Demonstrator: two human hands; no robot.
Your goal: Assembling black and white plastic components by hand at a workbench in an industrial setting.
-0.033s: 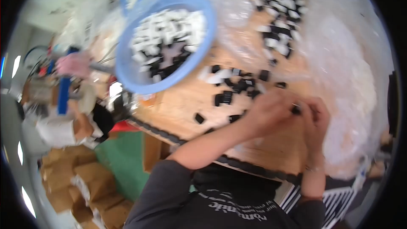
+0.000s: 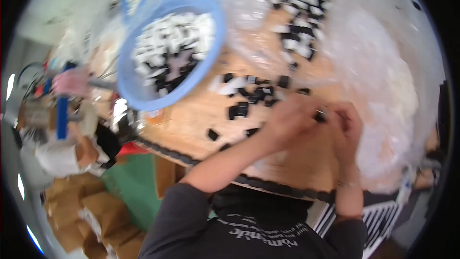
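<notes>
Small black piece (image 2: pixel 320 115) over a wooden tabletop (image 2: pixel 306 165)

My feed shows pale wood with a dark, segmented edge (image 2: pixel 287 190), green floor (image 2: pixel 134 187) and creased brown sacks (image 2: pixel 88 206) at lower left. Crinkled clear plastic (image 2: pixel 373 86) spreads along the right; a smooth blue basin (image 2: pixel 218 26) holds blocky black and white pieces (image 2: pixel 184 36). I see the left hand (image 2: pixel 293 117) pinching the piece beside the right hand (image 2: pixel 348 122), whose grip I cannot tell.

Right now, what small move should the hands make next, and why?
Probably ease the right hand slightly toward the black piece: it sits by the left hand's fingertips, between both hands, though blur hides the exact grip.
</notes>
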